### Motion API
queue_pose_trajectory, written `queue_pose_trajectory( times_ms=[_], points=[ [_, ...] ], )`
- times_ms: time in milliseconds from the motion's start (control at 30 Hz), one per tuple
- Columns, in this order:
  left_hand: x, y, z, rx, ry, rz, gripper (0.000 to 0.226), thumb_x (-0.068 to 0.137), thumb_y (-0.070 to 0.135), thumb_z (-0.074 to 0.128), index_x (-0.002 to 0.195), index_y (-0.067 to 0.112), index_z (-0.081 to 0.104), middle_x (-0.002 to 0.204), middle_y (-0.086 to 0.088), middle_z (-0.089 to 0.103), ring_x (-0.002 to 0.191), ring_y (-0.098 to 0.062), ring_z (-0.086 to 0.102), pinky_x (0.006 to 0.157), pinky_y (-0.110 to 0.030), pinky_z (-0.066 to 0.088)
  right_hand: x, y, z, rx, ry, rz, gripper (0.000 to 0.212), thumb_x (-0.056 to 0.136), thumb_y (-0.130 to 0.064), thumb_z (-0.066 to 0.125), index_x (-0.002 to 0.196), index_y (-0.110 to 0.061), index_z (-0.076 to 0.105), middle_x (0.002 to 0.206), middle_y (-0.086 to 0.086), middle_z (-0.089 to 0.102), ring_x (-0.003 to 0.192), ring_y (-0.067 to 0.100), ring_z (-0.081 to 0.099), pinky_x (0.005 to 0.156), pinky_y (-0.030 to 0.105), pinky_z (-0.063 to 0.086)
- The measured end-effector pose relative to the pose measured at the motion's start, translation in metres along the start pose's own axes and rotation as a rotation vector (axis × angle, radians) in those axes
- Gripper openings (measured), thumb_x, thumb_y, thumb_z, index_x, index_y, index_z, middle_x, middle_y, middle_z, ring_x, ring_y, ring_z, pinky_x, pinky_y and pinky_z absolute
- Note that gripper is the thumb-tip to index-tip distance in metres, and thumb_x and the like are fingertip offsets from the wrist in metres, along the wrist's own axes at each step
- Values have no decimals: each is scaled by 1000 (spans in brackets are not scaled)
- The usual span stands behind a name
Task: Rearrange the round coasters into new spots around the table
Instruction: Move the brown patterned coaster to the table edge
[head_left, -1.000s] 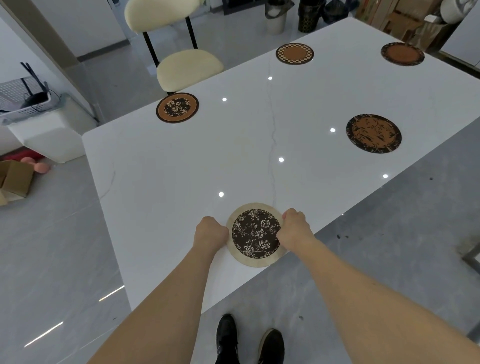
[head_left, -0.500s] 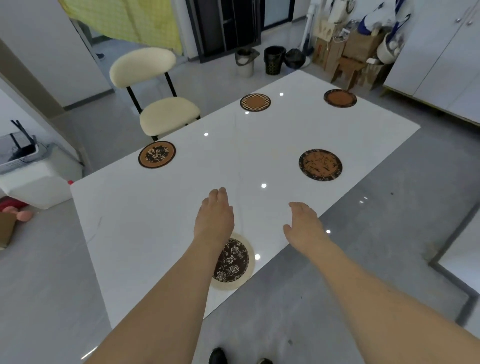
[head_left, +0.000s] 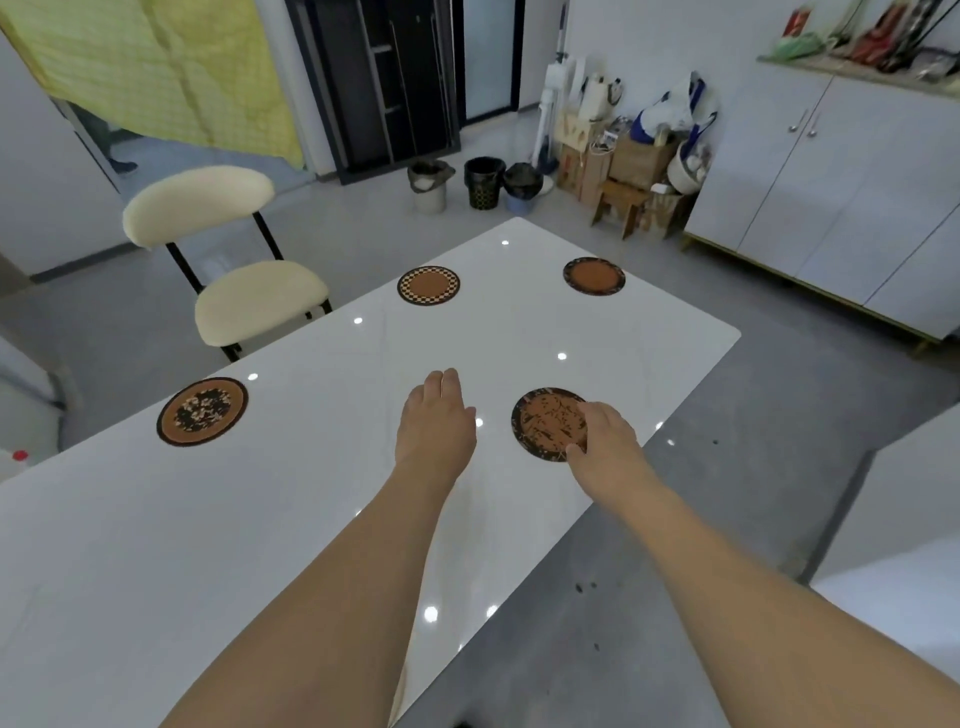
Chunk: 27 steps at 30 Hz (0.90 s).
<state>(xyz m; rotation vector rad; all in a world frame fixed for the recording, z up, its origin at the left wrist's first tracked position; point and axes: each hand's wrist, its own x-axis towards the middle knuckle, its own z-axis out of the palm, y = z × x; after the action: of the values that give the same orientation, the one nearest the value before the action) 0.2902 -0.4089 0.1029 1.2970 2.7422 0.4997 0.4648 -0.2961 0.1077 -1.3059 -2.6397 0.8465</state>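
Note:
Four round coasters show on the white table (head_left: 291, 483). A brown coaster with a dark rim and leaf pattern (head_left: 545, 422) lies near the right edge. My right hand (head_left: 605, 437) rests on its near right side, fingers curled over the rim and thumb at the near edge. My left hand (head_left: 435, 422) hovers flat over bare table just left of it and holds nothing. An orange floral coaster (head_left: 202, 411) lies at the left edge. A checker-rimmed coaster (head_left: 428, 285) and a dark-rimmed orange coaster (head_left: 594, 276) lie at the far end. The cream-rimmed black floral coaster is out of sight.
A cream chair (head_left: 236, 270) stands against the table's left side. Beyond the far end stand bins (head_left: 483, 183) and cardboard boxes (head_left: 631, 161). White cabinets (head_left: 841, 208) line the right wall. Grey floor runs along the table's right edge.
Both hands let go of the cream-rimmed floral coaster at the near edge and reached forward. My right hand came down on the brown leaf-patterned coaster. The view tilted up.

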Motion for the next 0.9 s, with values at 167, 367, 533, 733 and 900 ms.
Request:
queue_pose_trajectory(
  times_ms=[167,367,533,733,900],
  points=[
    [61,48,30,-13,-58,-71,51,99,26,45,144,4,31,145,-13,38,126,-31,42,106,-37,36,61,59,-22,15,-112,6,57,94,-17,47,147,-8,27,152,12,30,138,28,31,115,38,28],
    [106,65,77,-190,-159,-413,44,96,23,47,135,3,41,136,-16,43,115,-34,51,88,-40,45,149,108,-30,134,-254,120,59,94,-18,47,148,-10,26,152,13,30,136,26,37,108,33,33],
    [134,59,136,-328,-308,-587,51,92,30,54,132,0,43,131,-18,49,110,-34,56,87,-41,51,213,118,1,100,-419,172,60,92,-17,48,148,-9,27,152,14,32,134,27,40,95,26,35],
    [152,71,203,-184,-364,-648,50,84,38,66,118,6,47,116,-13,50,106,-30,52,72,-33,44,255,136,42,-27,-469,211,22,90,-20,51,106,-5,52,104,14,55,83,25,56,57,23,39],
    [167,59,218,-243,-403,-765,47,75,36,75,105,6,54,108,-13,56,100,-31,57,74,-36,52,277,146,63,2,-412,184,36,85,-15,54,61,-19,27,56,-3,33,45,12,32,40,22,24]
  ],
)
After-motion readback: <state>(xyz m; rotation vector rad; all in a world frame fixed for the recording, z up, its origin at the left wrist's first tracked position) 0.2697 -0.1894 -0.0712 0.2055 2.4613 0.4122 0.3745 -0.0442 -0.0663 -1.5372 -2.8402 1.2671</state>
